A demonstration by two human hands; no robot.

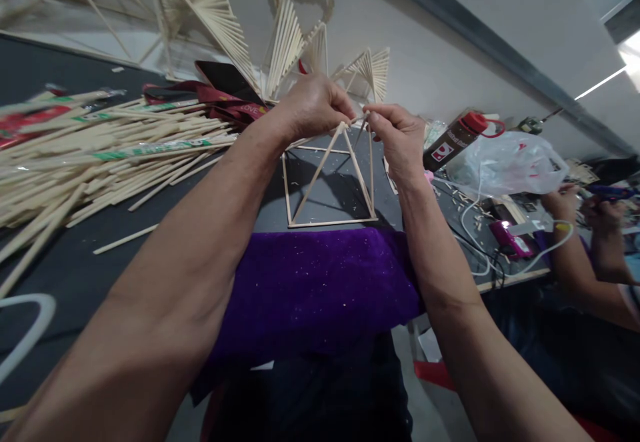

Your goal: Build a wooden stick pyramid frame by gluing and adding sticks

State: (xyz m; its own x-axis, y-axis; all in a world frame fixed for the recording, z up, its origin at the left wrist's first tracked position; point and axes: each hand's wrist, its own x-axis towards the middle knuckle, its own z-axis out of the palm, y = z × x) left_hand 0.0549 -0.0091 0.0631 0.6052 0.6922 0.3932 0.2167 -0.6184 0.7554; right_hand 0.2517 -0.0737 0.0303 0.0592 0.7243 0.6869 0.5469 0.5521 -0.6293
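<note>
Fingers [343,102] pinch nearly closed, left atop stick frame [319,171], right on thin stick [361,129].

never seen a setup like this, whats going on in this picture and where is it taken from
There's no machine here: a camera worn on a person's head looks forward and down at their own bare hands. The left hand and right hand meet near the peak of a stick frame. The right pinches a thin piece; what the left grips is hard to tell.

On the dark table lie loose sticks to the left, and a red-capped bottle and plastic bag to the right. Purple cloth is nearest the wearer. Another person's hand shows at far right.
</note>
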